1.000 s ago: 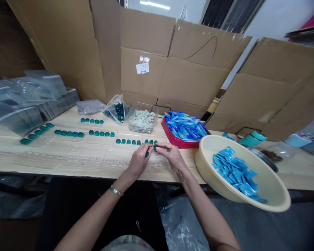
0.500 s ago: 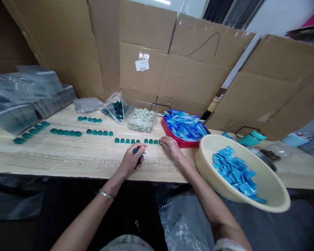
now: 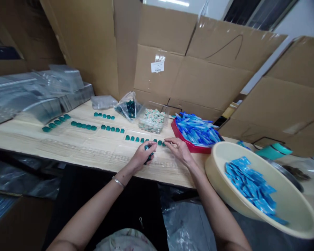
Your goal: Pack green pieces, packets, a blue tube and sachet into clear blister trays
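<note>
My left hand [image 3: 143,153] is curled around several dark green faceted pieces [image 3: 148,158], held just above the near part of the clear plastic trays. My right hand [image 3: 180,149] has thumb and forefinger brought together at the right end of a row of green pieces [image 3: 137,139]. Its fingertips touch a piece there and partly cover it. That row sits in a clear tray [image 3: 125,149] on the wooden table. Further left, more green pieces [image 3: 83,126] lie in short rows in other clear trays.
Behind are a bag of dark green pieces [image 3: 131,108], a clear box of small pale pieces [image 3: 153,120] and a red tray [image 3: 196,149] of blue pen-like sticks. A cream basin [image 3: 211,174] with blue packets stands right. Clear plastic boxes [image 3: 68,80] are stacked left. Cardboard [image 3: 157,83] walls the back.
The view has swung left. My left hand drew away from the right one, keeping its green pieces. My right hand moved from between-hands handling to the row's right end.
</note>
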### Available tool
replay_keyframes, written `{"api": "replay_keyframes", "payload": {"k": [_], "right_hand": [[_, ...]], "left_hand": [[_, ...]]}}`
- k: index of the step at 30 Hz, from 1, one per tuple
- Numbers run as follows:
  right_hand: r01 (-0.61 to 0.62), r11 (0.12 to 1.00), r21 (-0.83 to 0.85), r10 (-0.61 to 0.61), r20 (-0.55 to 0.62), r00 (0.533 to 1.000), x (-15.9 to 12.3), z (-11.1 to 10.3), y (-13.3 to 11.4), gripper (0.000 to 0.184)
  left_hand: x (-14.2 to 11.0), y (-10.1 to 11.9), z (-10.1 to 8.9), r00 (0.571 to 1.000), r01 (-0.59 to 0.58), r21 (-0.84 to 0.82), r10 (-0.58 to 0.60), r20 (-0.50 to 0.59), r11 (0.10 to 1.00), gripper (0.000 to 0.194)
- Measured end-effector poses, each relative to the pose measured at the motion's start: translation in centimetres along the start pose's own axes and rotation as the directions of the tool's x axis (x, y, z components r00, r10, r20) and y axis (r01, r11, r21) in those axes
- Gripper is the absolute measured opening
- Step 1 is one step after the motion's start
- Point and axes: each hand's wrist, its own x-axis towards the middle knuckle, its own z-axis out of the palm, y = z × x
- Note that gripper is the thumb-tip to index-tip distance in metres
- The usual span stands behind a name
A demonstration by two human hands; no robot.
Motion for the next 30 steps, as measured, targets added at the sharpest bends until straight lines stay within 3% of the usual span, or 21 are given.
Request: {"api": "replay_keyframes", "payload": {"k": [2,5,8,10,13,15,18,22,26,30], "right_hand": [[0.035,0.993,0.116,-0.039,0.027,0.999,0.2,0.3,-2.8,0.017],[0.071,0.990,0.125,-0.078,0.054,0.995,0.6,1.3,-5.8,0.016],[0.048,0.986,0.160,-0.057,0.052,0.997,0.9,2.1,-6.5,0.007],[-0.053,0.959,0.280,0.039,0.055,0.998,1.0,2.3,-6.0,0.007],[-0.265,0.829,0.493,0.254,0.091,0.963,0.9,1.8,-4.8,0.016],[-0.331,0.744,0.581,0.308,0.141,0.941,0.8,1.5,-4.1,0.023],[-0.346,0.681,0.645,0.284,0.204,0.937,0.5,1.3,-3.6,0.028],[-0.354,0.643,0.679,0.298,0.204,0.933,0.1,1.6,-3.6,0.032],[-0.345,0.628,0.698,0.277,0.214,0.937,-0.3,1.8,-4.0,0.035],[-0.360,0.595,0.719,0.283,0.231,0.931,-0.8,2.2,-4.2,0.037]], "left_hand": [[0.4,-0.4,0.0,0.999,-0.041,0.137,0.044,-0.018,0.990,0.031],[1.1,-0.9,0.0,0.984,-0.167,0.317,0.175,0.001,0.934,0.019],[1.6,-1.1,-0.2,0.946,-0.295,0.395,0.323,-0.005,0.870,0.013],[1.4,-0.8,-0.4,0.940,-0.312,0.401,0.340,0.002,0.861,0.019],[0.4,-0.1,-0.6,0.970,-0.240,0.333,0.240,0.041,0.912,0.038],[-0.4,0.4,-0.7,0.986,-0.162,0.241,0.148,0.076,0.957,0.046],[-1.0,0.9,-0.5,0.992,-0.109,0.171,0.098,0.075,0.979,0.041],[-0.9,1.1,-0.3,0.997,-0.061,0.028,0.060,0.051,0.998,0.036],[-0.9,1.2,-0.5,0.956,0.178,-0.230,-0.113,0.271,0.957,0.036],[-1.1,1.1,-0.7,0.927,0.245,-0.297,-0.133,0.350,0.923,0.031]]}}
